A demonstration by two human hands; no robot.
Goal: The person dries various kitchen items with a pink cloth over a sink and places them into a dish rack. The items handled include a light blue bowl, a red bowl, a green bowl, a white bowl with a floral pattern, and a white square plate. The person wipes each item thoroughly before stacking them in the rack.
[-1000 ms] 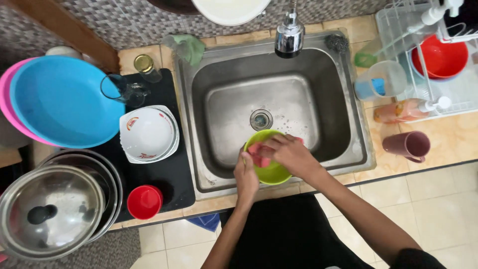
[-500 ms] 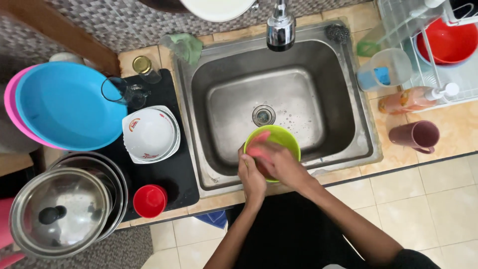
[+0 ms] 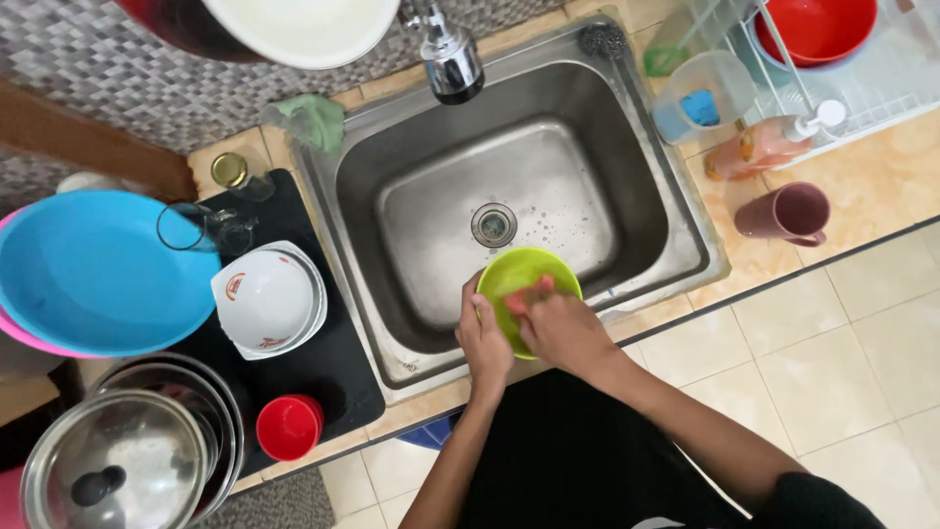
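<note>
The green bowl [image 3: 524, 279] has stayed at the near edge of the sink [image 3: 548, 108] over the last second. The left hand [image 3: 483, 338] grips its left rim, while the right hand [image 3: 556, 323] has kept pressing a pink sponge [image 3: 519, 299] inside, so scrubbing seems under way.

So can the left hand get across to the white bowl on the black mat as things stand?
Probably yes. The white bowl sits on the black mat just left of the sink, with nothing between. But the left hand is holding the green bowl, so it would need to let go.
</note>
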